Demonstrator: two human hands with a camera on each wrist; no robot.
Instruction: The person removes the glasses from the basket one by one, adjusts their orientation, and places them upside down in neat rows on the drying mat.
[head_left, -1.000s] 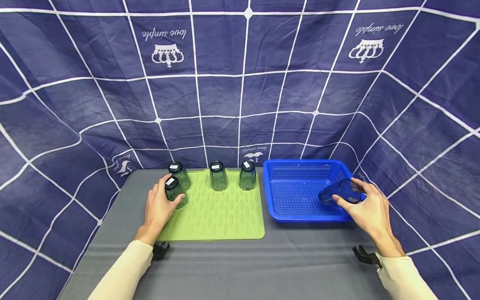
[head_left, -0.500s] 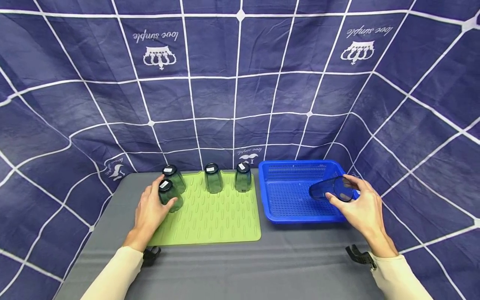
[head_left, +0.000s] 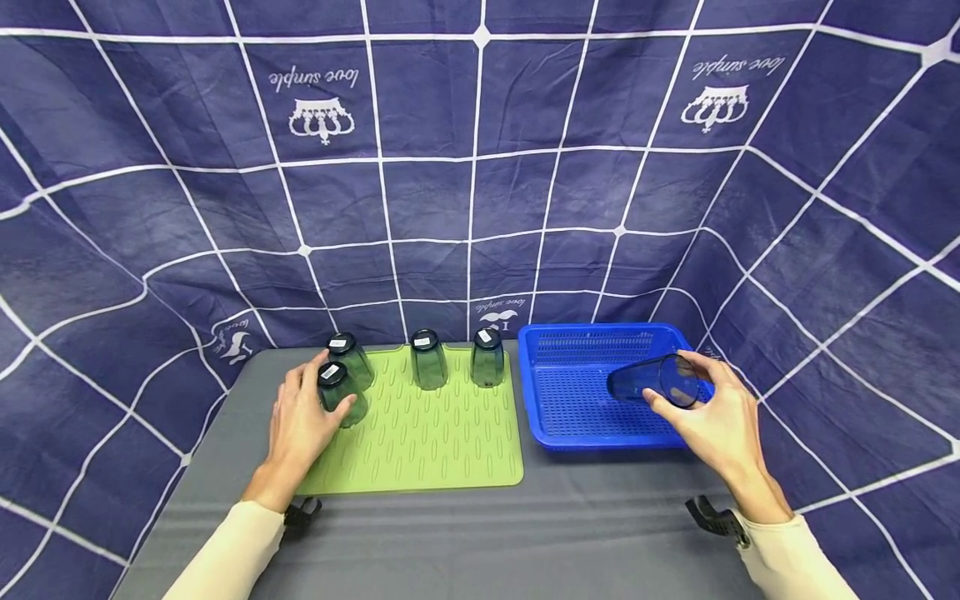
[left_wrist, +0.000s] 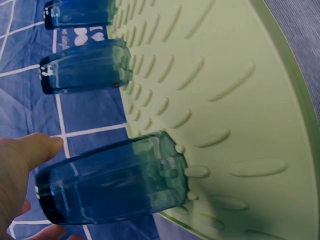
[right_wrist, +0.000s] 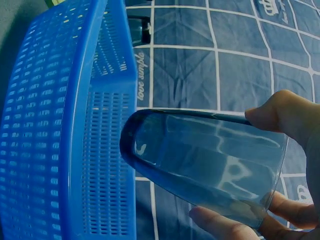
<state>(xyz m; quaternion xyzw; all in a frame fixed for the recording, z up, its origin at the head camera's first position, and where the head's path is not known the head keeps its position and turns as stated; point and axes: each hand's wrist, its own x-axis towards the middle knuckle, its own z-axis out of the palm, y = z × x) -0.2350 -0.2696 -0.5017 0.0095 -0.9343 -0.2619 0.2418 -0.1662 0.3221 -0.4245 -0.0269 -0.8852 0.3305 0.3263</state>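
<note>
In the head view, my left hand (head_left: 303, 425) is around an upside-down green-tinted drinking glass (head_left: 347, 400) at the left of the light-green ribbed mat (head_left: 420, 450). The left wrist view shows a gap between my thumb (left_wrist: 42, 149) and that glass (left_wrist: 110, 182), which stands base up on the mat. Over the blue basket (head_left: 577, 442), my right hand (head_left: 716, 417) grips another drinking glass (head_left: 648, 382) near its mouth, thumb on one side and fingers on the other. This glass (right_wrist: 205, 160) lies tilted nearly level, its closed base pointing left.
Three more glasses stand base up along the mat's back: the left one (head_left: 352, 362) behind my left hand, a middle one (head_left: 429, 362) and a right one (head_left: 487, 360). A navy checked cloth (head_left: 435, 200) hangs behind the grey table (head_left: 480, 542).
My right hand has moved a little left over the basket, carrying its glass with it. The left hand stays around the front-left glass. The head view has shifted slightly.
</note>
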